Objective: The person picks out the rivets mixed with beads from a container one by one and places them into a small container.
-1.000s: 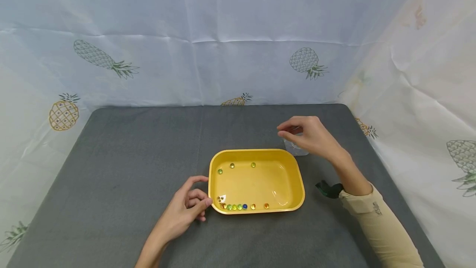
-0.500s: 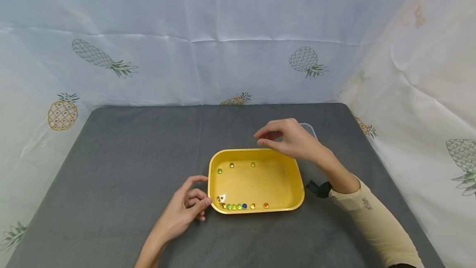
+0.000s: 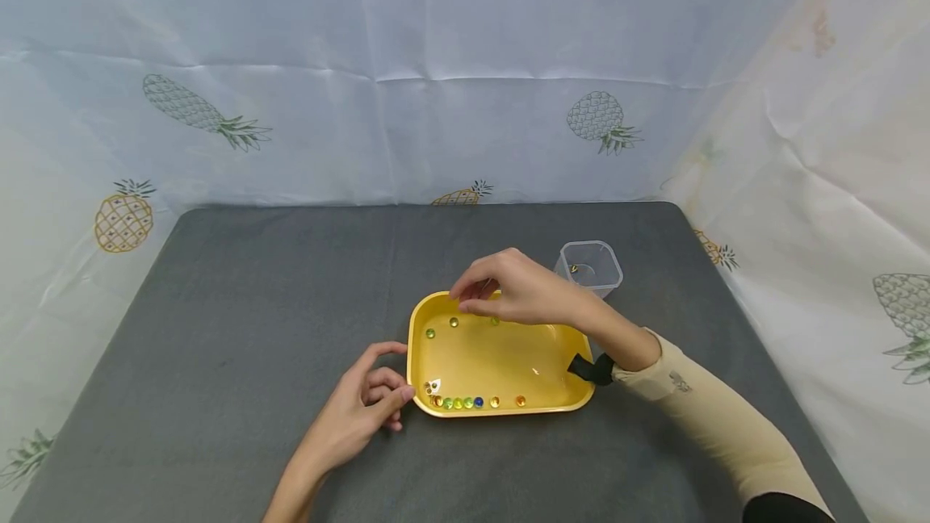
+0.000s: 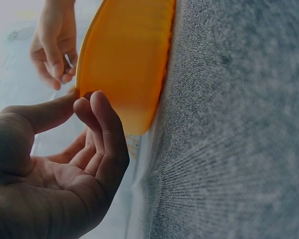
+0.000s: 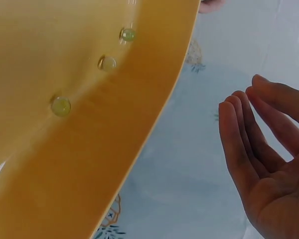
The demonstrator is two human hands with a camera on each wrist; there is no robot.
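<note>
A shallow yellow tray (image 3: 508,361) lies on the grey table. My left hand (image 3: 359,410) holds its near left corner, thumb at the rim and bent fingers against the outer wall, as the left wrist view also shows. My right hand (image 3: 519,289) hovers over the far rim with fingers loosely bent; nothing shows between them in the right wrist view. Near the far wall sit green glass marbles (image 5: 61,106). Along the near wall lies a row of several marbles, among them a blue marble (image 3: 478,403), with amber ones beside it.
Behind the tray's far right corner stands a small clear plastic container (image 3: 590,266) with a gold-coloured marble inside. A white pineapple-print curtain (image 3: 465,135) hangs at the back and sides. The grey table (image 3: 254,329) extends left of the tray.
My right hand has moved left and nearer, from above the clear container to over the tray's far rim, uncovering the container. The left hand and the marbles have stayed put.
</note>
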